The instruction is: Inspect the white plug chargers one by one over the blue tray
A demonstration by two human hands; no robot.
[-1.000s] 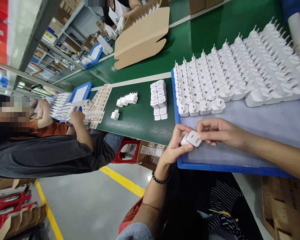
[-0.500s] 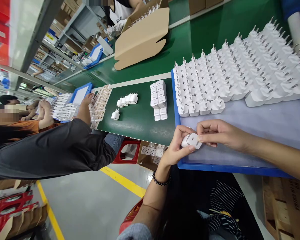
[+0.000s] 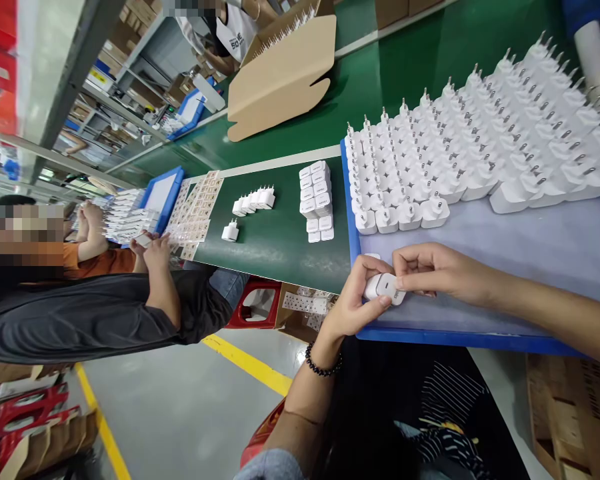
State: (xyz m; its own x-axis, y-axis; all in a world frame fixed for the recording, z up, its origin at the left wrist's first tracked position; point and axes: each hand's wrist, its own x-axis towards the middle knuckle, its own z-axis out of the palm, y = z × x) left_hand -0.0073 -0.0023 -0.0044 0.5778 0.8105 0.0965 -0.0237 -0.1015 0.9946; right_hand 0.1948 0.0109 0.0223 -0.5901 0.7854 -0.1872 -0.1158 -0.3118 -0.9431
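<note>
A white USB charger with a small port in its face is held over the front left of the blue tray. My left hand is closed round its left side, thumb below and fingers above. At its right edge, my right hand pinches with thumb and forefinger; whether a small piece is between those fingertips is hidden. Part of another white item shows just behind my left fingers. Behind my hands, white chargers stand in dense rows in the tray, pins up.
Left of the tray, white chargers are stacked on the green table, with a short row of chargers farther left. Sticker sheets lie near a co-worker's hands. An open cardboard box stands across the table.
The charger has tilted slightly and shifted a little down in my hands. The co-worker at left has drawn an arm back from the sticker sheets and now holds a small white item.
</note>
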